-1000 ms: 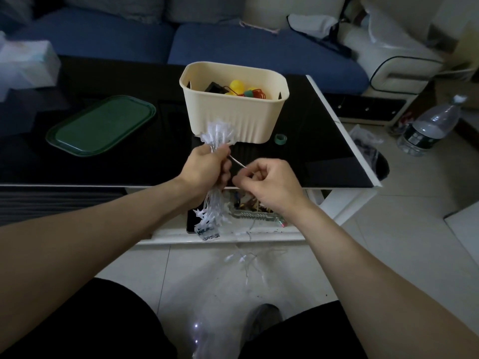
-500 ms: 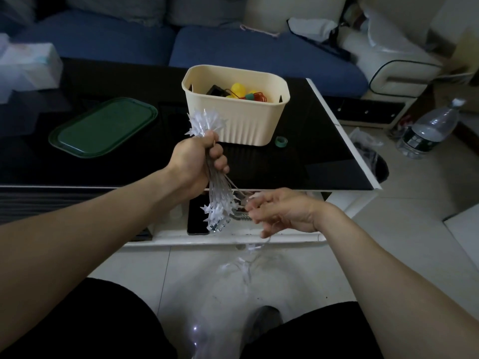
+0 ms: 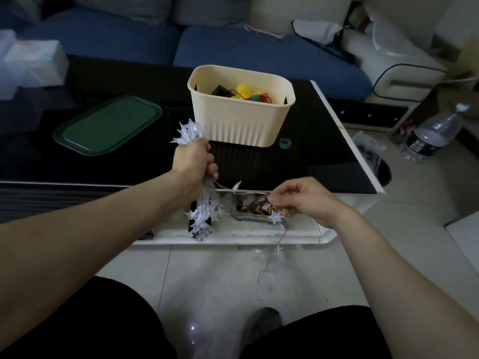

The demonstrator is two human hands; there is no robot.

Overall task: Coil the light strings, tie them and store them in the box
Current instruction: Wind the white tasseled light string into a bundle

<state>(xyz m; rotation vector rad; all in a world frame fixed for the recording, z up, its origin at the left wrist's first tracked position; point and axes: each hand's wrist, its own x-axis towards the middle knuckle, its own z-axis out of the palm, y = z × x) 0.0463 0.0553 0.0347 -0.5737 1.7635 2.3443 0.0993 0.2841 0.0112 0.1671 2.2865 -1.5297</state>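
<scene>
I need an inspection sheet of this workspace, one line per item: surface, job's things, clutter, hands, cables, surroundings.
Surface: black glossy table, white lower shelf beneath.
Job's things: star light string bundle; cream box holding coloured lights.
Clutter: green lid, green tape roll, glass tray on shelf.
Hands: left hand grips the bundle; right hand pinches the loose strand.
Cables: loose strand trails to the floor.
Surroundings: blue sofa, water bottle, tissue box.
</scene>
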